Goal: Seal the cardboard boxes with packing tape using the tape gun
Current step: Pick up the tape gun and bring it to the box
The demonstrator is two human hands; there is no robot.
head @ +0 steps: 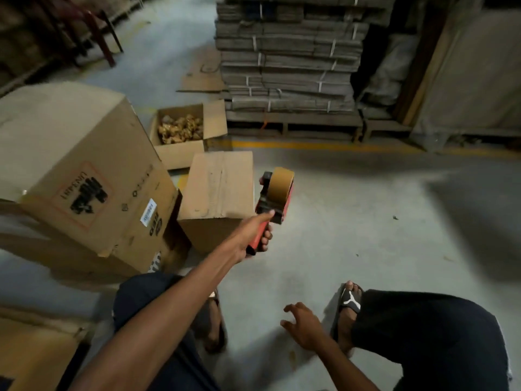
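My left hand (255, 232) grips the red handle of a tape gun (275, 198) carrying a roll of brown tape, held out above the floor just right of a small closed cardboard box (218, 187) with tape along its top seam. My right hand (303, 324) hovers low over the floor between my knees, fingers spread and holding nothing. A large printed cardboard box (81, 170) lies tilted at the left, next to the small one.
An open box (180, 153) of golden-brown pieces sits behind the small box. A pallet of bundled flat cardboard (290, 69) stands at the back, behind a yellow floor line (324, 146). More cardboard (33, 345) lies at lower left. My sandalled feet rest on the concrete floor.
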